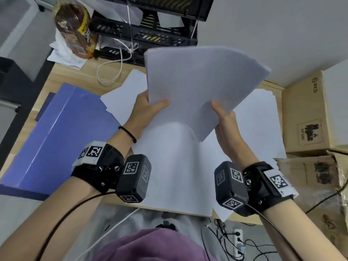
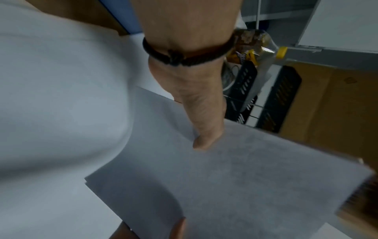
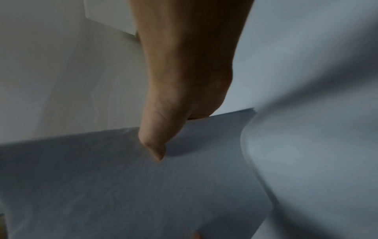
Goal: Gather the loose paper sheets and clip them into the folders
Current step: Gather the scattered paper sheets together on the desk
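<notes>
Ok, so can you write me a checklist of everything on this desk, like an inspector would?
Surface: wooden desk, mostly covered with paper.
Job's things: stack of sheets held up off the desk; loose sheets lying underneath; blue folder flat on the left, no clip visible.
Clutter: drink bottle on crumpled papers at the far left.
Grippers: left hand and right hand both pinch the stack's lower edges, thumbs on top.
Cables: white cable looped near the bottle; black leads from both wrist cameras; power strip on the floor.
Surroundings: black tray rack at the back; cardboard boxes on the right.
</notes>
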`<state>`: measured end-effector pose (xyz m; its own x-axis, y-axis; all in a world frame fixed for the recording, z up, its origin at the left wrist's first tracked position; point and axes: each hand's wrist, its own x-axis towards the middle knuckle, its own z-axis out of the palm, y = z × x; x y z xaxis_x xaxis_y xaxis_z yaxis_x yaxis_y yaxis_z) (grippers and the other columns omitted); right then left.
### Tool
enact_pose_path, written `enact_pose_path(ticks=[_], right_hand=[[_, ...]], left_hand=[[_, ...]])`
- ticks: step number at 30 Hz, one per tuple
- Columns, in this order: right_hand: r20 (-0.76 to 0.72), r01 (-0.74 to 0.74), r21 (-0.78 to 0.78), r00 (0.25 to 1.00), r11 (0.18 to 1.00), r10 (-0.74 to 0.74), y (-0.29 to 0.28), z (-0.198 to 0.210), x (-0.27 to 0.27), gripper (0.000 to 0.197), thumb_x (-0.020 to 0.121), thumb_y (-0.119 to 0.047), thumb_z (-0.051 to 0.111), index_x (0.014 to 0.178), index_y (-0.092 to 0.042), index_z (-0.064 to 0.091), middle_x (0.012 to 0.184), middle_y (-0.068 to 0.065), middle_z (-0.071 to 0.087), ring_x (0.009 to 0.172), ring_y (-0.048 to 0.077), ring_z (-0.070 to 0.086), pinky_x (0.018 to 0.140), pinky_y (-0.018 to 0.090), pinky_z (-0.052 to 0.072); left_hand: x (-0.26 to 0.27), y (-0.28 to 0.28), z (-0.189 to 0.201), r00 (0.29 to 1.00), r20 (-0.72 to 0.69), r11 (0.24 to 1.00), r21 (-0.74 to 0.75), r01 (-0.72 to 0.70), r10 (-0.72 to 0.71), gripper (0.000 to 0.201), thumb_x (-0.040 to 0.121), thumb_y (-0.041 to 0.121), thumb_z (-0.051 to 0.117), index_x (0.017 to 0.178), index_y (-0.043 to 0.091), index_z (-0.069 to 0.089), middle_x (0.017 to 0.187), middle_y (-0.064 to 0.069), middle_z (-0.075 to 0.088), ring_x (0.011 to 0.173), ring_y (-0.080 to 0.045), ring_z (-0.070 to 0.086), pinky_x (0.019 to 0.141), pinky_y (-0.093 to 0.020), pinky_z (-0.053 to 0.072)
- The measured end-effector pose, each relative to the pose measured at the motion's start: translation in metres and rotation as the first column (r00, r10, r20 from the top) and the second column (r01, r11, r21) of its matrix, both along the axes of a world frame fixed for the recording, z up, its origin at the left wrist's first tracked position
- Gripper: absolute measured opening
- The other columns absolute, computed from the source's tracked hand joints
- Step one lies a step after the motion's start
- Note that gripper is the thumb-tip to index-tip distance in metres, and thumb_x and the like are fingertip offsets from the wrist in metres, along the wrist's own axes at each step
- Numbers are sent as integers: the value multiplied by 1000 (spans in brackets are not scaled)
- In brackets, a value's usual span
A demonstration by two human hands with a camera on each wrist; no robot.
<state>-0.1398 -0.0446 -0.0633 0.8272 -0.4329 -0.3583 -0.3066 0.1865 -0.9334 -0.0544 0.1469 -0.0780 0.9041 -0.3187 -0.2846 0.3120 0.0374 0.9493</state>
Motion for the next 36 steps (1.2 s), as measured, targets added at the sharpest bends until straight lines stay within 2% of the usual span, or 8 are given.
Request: enact_pose_path(ticks=[3,6,13,19,23,27,31,36], right_hand=[[-168,-82,-31,983,996,76,3,-39,-26,29,91,-26,61,119,-22,63,115,-4,69,106,17,65,92,39,52],[-297,-116,-24,949,993,104,5,-66,-42,35,91,-28,62,126,-25,60,121,-5,68,113,19,62,102,46,48],[-319,-146,77,934,986,163,-5,-54,-16,31,94,-24,60,122,-10,62,113,6,72,103,23,69,89,37,54],[-500,-195,133,833,972,236,-17,-101,-62,34,97,-23,58,125,-5,59,106,9,73,94,28,70,86,40,55],[-618,-150,173,753,974,226,-31,-124,-95,10,97,-15,55,97,-13,64,84,1,70,70,14,68,64,25,53],[-594,-29,132,798,991,102,-63,-122,-97,16,94,-5,55,83,-16,57,77,7,56,64,18,56,59,25,54],[-470,141,-122,864,982,-182,-122,-114,-88,22,91,-5,60,111,-15,60,102,11,62,85,20,58,76,30,50],[-519,-6,-414,823,910,-231,-199,-107,-73,59,90,-21,67,141,-6,43,149,12,39,140,26,35,113,37,32]], left_hand=[[-24,10,-29,983,-171,979,178,98,-67,21,91,5,59,108,18,59,90,13,61,90,-14,59,65,-5,47],[-48,17,-40,957,-215,914,316,254,-192,16,93,3,52,100,18,56,77,10,54,71,-11,50,50,-4,37],[-33,16,-34,951,-284,963,198,182,-121,23,92,19,60,115,17,59,107,4,65,96,-13,62,90,-26,49],[-36,10,-65,876,-369,858,288,426,-311,39,99,14,48,138,15,44,127,3,53,110,-14,52,93,-23,39],[-46,-13,-87,907,-350,851,378,365,-234,46,95,1,38,136,18,50,124,-2,59,102,-18,57,87,-23,46],[-37,-48,-94,929,-329,863,406,299,-167,50,88,2,38,126,26,59,117,3,65,101,-19,62,94,-32,50],[-15,-83,-87,945,-276,880,388,274,-172,46,87,2,42,125,22,61,107,5,67,89,-14,63,80,-24,51],[-4,-111,-98,935,-308,868,398,296,-177,36,90,1,45,117,18,62,95,9,65,84,-11,61,70,-16,49]])
